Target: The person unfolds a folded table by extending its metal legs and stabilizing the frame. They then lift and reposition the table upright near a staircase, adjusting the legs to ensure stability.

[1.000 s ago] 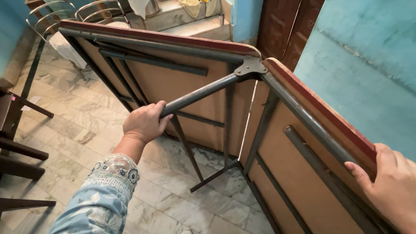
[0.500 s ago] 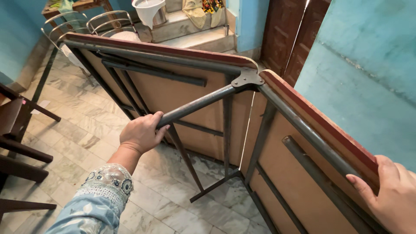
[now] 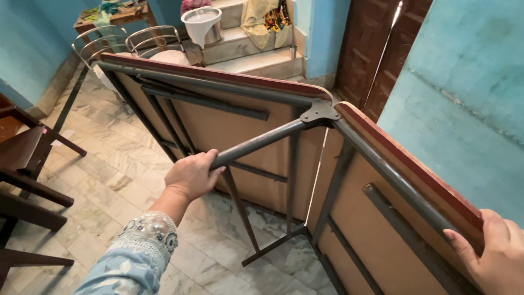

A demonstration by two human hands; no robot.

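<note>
1. Marble floor (image 3: pixel 114 180) and blue walls (image 3: pixel 464 82) fill the frame; steps with a white bucket (image 3: pixel 201 23) sit at upper centre, dark chairs (image 3: pixel 24 164) at left.
2. A folding table (image 3: pixel 229 128) stands on edge across the middle, underside facing the camera, its two halves hinged at a metal bracket (image 3: pixel 319 111).
3. Left hand (image 3: pixel 191 176), centre-left, has its fingers closed around the grey leg bar (image 3: pixel 256 143).
4. Right hand (image 3: pixel 494 257), lower right, grips the table's red edge (image 3: pixel 415 164), fingers curled over it.
5. Judging by the pose, the leg is mid-swing; the next move needs steady bracing at the edge.
</note>
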